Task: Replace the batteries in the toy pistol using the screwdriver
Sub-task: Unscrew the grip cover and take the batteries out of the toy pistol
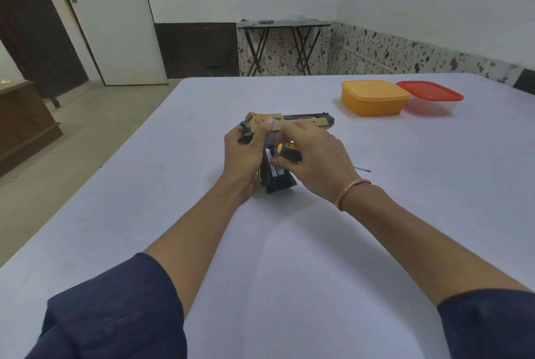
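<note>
A tan and dark blue toy pistol [312, 119] lies on its side mid-table, barrel to the right, grip toward me. My left hand [246, 153] clasps its rear and grip. The grip's compartment is open and a battery [273, 169] shows inside. My right hand [314, 160] rests over the grip, holding a yellow and black screwdriver [285, 150] in the palm, with its thumb on the battery. The screwdriver's metal tip [363, 169] sticks out to the right of that hand.
A white cloth covers the table [144, 199]. An orange lidded box [373, 97] and a clear box with a red lid [431, 96] stand at the far right. A folding table [283, 25] stands by the far wall, a door [115, 17] at left.
</note>
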